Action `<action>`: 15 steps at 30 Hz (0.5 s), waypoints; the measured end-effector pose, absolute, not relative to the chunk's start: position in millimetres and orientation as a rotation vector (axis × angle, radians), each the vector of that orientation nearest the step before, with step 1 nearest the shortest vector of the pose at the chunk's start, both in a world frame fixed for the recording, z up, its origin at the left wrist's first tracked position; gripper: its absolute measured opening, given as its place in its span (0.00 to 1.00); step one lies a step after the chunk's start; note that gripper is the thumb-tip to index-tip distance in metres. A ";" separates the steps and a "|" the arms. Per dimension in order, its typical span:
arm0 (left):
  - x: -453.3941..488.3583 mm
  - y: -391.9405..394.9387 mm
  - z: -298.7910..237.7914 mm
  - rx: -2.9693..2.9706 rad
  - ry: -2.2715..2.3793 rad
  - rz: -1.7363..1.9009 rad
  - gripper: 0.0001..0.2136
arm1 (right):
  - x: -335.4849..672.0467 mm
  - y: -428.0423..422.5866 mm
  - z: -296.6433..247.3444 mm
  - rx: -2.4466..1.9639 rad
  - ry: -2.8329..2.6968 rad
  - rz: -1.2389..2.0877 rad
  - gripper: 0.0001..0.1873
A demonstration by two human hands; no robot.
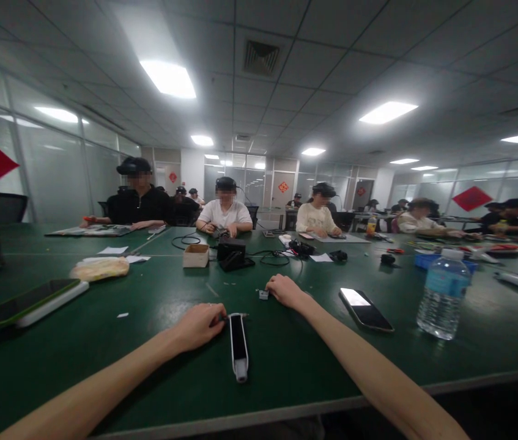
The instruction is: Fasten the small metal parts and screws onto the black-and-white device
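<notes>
My left hand rests on the green table with its fingers curled shut. A thin rod sticks out from its fingertips, across the top end of a long white device with a dark screen. This device lies flat, its narrow grey end towards me. Farther forward, my right hand is closed, with its fingertips at a small grey block; its fingers partly hide what they grip. Right of that hand lies a phone with part of its screen lit white.
A water bottle stands at the right, in front of a blue tray. Ahead are a small cardboard box, a black stand and cables. A green-edged tablet-like device lies left. Several people sit across the table.
</notes>
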State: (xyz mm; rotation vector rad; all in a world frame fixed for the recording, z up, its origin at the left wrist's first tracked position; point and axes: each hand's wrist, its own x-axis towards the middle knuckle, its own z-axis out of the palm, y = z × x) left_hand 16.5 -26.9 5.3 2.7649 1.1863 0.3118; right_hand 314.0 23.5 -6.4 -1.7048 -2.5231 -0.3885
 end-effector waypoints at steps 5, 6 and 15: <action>15.6 -26.6 4.4 2.753 1.188 0.316 0.09 | 312.9 21.1 -4.4 -1.701 -2.495 -0.449 0.11; 15.5 -26.4 4.1 2.755 1.188 0.318 0.09 | 312.6 20.0 -3.1 -1.702 -2.479 -0.465 0.11; 16.7 -30.3 7.3 2.798 1.208 0.469 0.10 | 277.6 -9.7 12.3 -1.407 -2.381 -0.562 0.08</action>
